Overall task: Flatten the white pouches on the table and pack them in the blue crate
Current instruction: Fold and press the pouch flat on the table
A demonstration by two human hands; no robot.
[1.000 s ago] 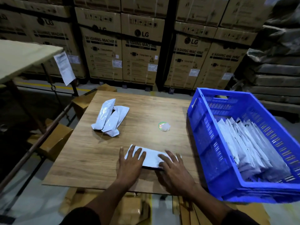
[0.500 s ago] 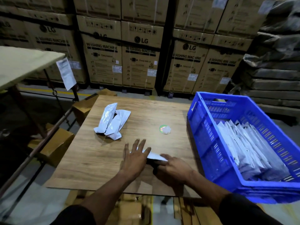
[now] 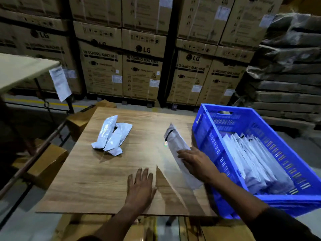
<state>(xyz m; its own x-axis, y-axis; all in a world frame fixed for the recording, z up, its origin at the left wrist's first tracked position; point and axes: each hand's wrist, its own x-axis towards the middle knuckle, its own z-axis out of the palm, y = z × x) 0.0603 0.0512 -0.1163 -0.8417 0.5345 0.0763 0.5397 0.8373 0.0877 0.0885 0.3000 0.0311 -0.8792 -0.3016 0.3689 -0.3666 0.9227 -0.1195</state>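
Observation:
My right hand [image 3: 196, 162] grips a flattened white pouch [image 3: 173, 141] and holds it tilted above the wooden table [image 3: 97, 180], close to the left wall of the blue crate [image 3: 205, 134]. My left hand [image 3: 140, 185] rests flat on the table near its front edge, fingers straight, holding nothing. A small heap of crumpled white pouches [image 3: 111, 136] lies on the table's far left part. Inside the crate stand several flattened white pouches [image 3: 251, 159] in a row.
Stacked cardboard washing-machine boxes [image 3: 142, 66] form a wall behind the table. Wrapped stacks [image 3: 286, 66] rise at the right. A light table [image 3: 20, 68] with a hanging paper sheet [image 3: 60, 82] stands at the left. Cardboard boxes [image 3: 46, 164] sit beside the table's left edge.
My right hand has lifted the flattened pouch off the table and carried it right toward the crate. My left hand stays flat on the table, the pouch no longer under it.

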